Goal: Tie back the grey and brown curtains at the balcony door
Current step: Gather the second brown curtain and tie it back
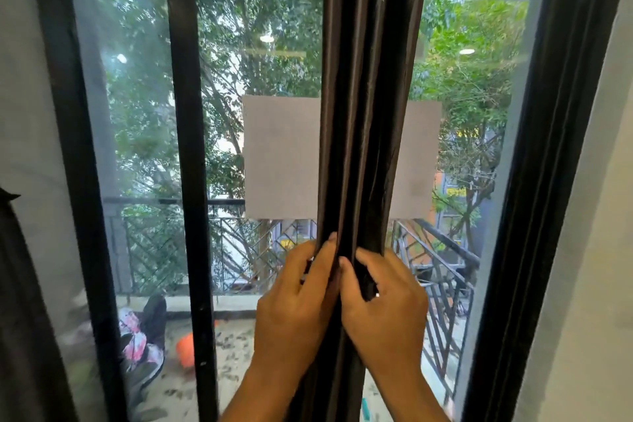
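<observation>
Both hands are on it: the left hand (301,288) and right hand (383,298) clutch the gathered dark brown satin curtain (363,113) between them, fingers curled into its folds. Above them it hangs bunched before the glass balcony door (267,44). An orange ball (185,349) lies left of the left hand, outside.
</observation>
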